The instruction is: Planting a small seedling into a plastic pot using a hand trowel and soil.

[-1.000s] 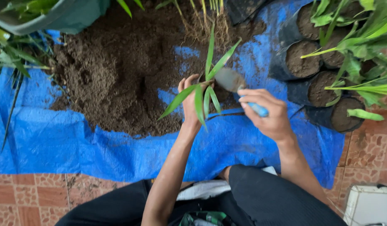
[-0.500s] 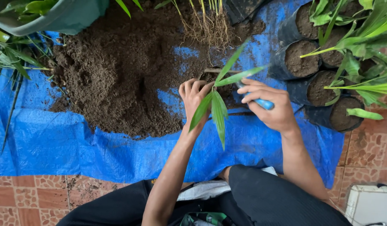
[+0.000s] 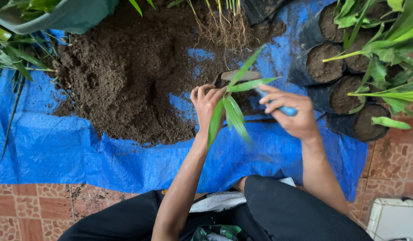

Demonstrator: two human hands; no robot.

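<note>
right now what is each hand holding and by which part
The left hand grips a green seedling at its base. The right hand holds a trowel by its blue handle.

You are in a home garden or small plant-nursery potting spot, set up on the ground outdoors or on a patio. A blue tarp (image 3: 59, 151) is spread over a floor of reddish patterned tiles (image 3: 27, 209), with a heap of dark potting soil (image 3: 126, 85) dumped on it. To your right stand black grow bags (image 3: 320, 67) filled with soil and green seedlings, and bare-rooted plants (image 3: 222, 27) lie at the heap's far edge.
</note>
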